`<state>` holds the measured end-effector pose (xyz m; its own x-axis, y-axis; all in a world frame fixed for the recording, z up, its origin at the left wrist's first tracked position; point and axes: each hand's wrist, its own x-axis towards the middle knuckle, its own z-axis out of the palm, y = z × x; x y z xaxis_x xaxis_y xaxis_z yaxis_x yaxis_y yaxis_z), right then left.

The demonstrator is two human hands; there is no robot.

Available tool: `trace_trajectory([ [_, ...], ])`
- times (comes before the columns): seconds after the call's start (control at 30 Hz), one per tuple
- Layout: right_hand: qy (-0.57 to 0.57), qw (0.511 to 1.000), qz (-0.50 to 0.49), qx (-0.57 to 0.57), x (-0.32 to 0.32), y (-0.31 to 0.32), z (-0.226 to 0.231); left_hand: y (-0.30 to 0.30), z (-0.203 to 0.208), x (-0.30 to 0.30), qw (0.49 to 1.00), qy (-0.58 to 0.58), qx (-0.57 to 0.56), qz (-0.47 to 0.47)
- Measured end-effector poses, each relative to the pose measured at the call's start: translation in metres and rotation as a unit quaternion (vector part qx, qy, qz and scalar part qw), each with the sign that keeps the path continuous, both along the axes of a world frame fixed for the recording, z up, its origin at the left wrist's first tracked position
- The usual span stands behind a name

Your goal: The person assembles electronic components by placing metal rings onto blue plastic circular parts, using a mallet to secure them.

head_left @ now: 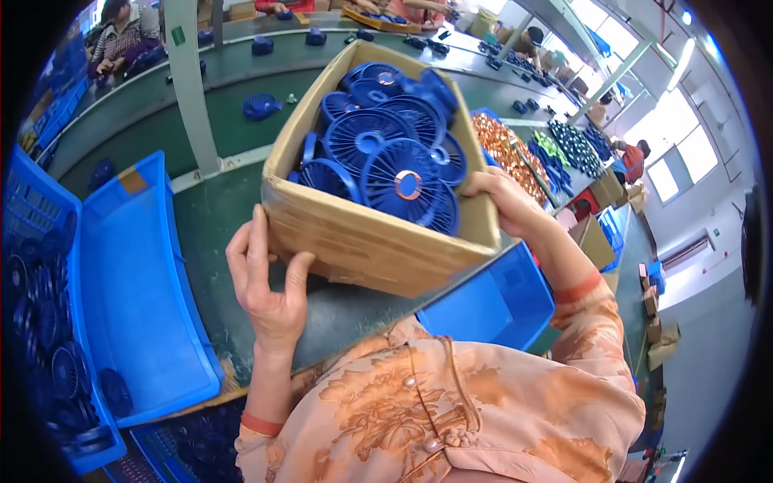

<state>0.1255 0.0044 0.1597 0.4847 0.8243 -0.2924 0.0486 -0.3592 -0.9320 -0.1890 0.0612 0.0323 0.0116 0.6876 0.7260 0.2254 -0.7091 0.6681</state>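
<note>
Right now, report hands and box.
Left hand and right hand grip cardboard box at opposite ends. Box full of blue fan grilles. Blue bin alongside.

One view only is given, taken from a wide fisheye camera worn on the head. The scene is looked down upon steeply, so that the wearer's own chest and forearms are seen entering from the lower edge. The cardboard box [366, 233] is seen at very close range in the centre. Beyond it, the green desk [241, 121] is seen curving away toward the upper edge, its straight edges bent by the lens. A dark rim is seen around the picture.
</note>
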Motion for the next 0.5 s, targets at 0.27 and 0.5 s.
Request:
trace_trajectory([
  [0.27,0.067,0.994,0.079,-0.043,0.065,0.160,-0.035,0.054,-0.015,0.030,0.992,0.033,-0.122,0.019],
  [0.5,0.076,0.997,-0.020,-0.016,0.158,0.278,-0.062,0.061,-0.079,0.044,0.977,0.152,-0.145,-0.043],
])
